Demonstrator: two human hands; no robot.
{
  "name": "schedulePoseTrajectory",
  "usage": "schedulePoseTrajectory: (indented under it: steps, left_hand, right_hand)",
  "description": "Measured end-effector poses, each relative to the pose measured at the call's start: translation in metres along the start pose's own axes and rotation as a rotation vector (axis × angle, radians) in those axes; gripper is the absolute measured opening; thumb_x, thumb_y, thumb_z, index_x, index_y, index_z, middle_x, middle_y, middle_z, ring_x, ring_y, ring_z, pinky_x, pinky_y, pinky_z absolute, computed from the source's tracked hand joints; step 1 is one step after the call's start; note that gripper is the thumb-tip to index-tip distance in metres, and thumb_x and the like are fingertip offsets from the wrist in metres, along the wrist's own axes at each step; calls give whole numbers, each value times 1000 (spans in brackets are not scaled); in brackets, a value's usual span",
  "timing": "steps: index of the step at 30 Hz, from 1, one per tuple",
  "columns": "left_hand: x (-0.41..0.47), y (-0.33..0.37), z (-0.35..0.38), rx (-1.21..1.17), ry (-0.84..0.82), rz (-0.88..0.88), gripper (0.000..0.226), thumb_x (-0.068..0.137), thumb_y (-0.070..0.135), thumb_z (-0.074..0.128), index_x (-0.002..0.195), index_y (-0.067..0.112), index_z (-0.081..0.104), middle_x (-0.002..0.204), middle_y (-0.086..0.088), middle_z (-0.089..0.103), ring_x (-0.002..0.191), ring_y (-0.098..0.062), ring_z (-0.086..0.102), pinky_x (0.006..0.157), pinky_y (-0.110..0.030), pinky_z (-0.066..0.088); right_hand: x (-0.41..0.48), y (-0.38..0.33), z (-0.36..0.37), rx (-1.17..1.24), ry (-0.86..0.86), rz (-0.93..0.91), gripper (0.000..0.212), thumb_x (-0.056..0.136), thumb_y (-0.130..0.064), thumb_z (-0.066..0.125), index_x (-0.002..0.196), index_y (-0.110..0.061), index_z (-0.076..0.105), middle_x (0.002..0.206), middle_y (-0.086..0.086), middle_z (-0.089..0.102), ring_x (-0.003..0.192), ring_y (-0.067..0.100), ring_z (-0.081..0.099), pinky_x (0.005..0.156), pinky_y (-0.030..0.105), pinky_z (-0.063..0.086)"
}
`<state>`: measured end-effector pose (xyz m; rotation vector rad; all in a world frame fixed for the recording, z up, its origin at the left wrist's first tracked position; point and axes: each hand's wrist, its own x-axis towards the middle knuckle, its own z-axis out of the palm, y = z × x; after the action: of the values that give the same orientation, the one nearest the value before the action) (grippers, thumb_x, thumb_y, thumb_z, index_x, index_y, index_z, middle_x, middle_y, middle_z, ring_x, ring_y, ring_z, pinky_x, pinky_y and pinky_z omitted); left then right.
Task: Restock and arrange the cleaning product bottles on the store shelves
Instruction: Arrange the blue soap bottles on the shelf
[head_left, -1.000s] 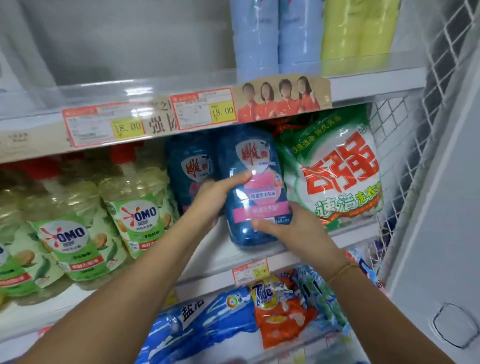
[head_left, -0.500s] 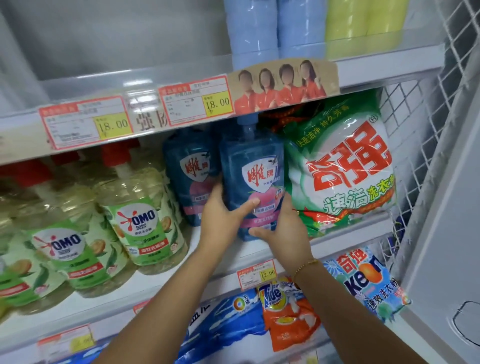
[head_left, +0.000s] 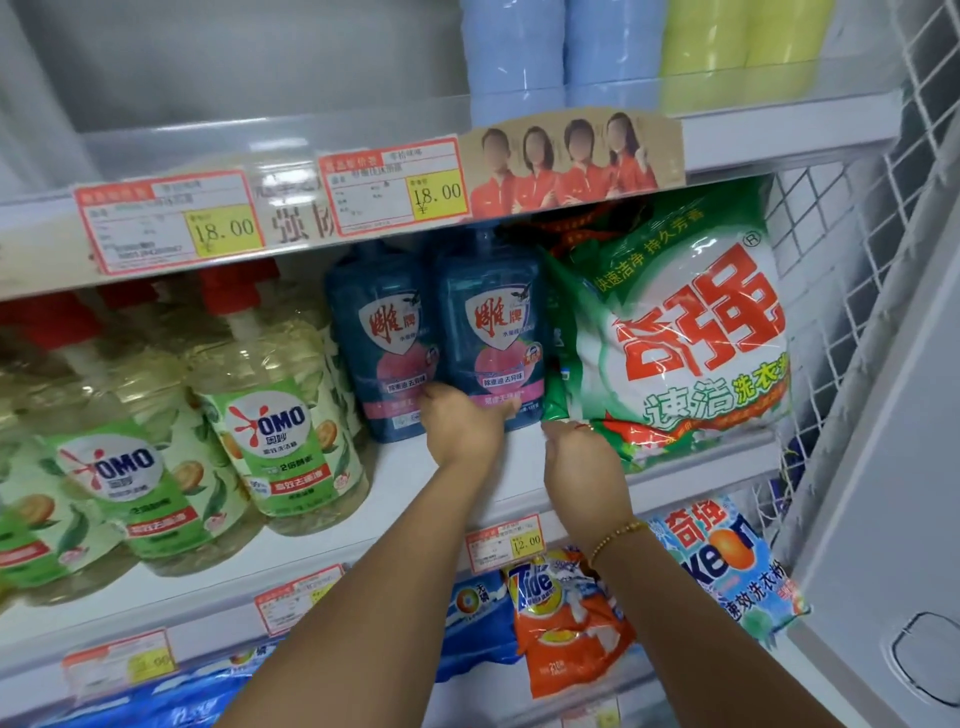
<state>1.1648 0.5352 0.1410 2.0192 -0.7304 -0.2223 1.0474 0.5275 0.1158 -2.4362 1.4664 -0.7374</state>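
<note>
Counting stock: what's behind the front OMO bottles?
More of the same yellow bottles peek past the front OMO bottles. How many rows stand further back is covered by those in front.

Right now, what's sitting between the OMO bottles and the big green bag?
In the head view, the left blue bottle and right blue bottle stand there side by side.

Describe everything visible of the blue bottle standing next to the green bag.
The blue bottle looks like translucent dark-blue plastic with squared shoulders. Its top is partly hidden by the shelf edge above. The front label shows a white shield with red characters over a pink patch. It stands upright on the white shelf, between a matching bottle and the green bag. The left hand grips its base.
</note>
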Motion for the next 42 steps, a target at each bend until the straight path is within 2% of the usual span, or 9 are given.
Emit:
schedulePoseTrajectory:
  steps: [7,10,13,18,21,23,27,35,42]
  left_hand:
    - [13,6,14,68,7,-15,82,75,34,80,133,-1,33,135,-20,43,124,-36,46,97,-39,42]
    - [12,5,9,41,-17,8,63,82,27,75,128,-1,42,129,-20,50,118,-35,52,93,-36,45]
    - [0,-6,-26,68,-105,162,33,90,21,64,117,5,56,115,-14,64,104,-31,61,83,-32,47]
    - [-57,-67,-112,455,-336,539,39,94,39,55,128,19,52,120,2,58,106,-16,58,86,-25,44]
    - [-59,-112,-146,560,-396,655,45,91,48,46,127,23,52,121,7,56,107,-14,57,87,-28,47]
    - [-46,-132,-163,580,-413,683,51,88,55,40,128,26,54,123,11,59,107,-11,59,87,-24,48]
    - [-29,-144,-176,544,-489,805,52,94,54,31,132,28,54,130,14,58,113,-1,52,89,2,26]
    - [-28,-154,-171,415,-410,813,45,91,51,38,122,29,62,122,17,63,110,-4,57,90,-17,43]
    - [-27,-157,-171,395,-394,816,45,91,51,37,121,29,63,122,15,64,109,-7,59,90,-17,43]
  right_hand:
    - [4,4,5,50,4,26,39,93,0,42,127,-12,58,114,12,65,103,26,60,78,29,43]
    - [4,4,4,47,-8,34,41,92,1,43,128,-13,58,115,11,65,104,25,59,77,28,41]
    - [2,4,1,61,-26,30,40,91,1,45,126,-12,59,117,11,65,107,25,59,79,27,41]
    - [-7,-26,-6,384,38,-28,40,90,-6,56,131,-9,56,130,8,59,119,21,55,101,24,37]
    - [1,-78,-20,517,107,-261,52,89,-9,61,139,-11,45,136,8,53,123,22,49,97,16,30]
    - [27,-111,-30,528,115,-311,63,87,-11,62,144,-13,35,138,11,50,121,26,50,97,23,37]
    - [73,-145,-33,462,70,-152,75,92,-15,57,152,-11,12,149,12,38,130,30,42,100,29,36]
    - [97,-187,-19,706,87,70,79,92,-15,54,151,-6,2,153,20,24,136,33,33,106,30,29]
    - [90,-180,-29,793,150,138,56,87,-8,50,141,-3,35,138,17,49,124,33,47,97,30,38]
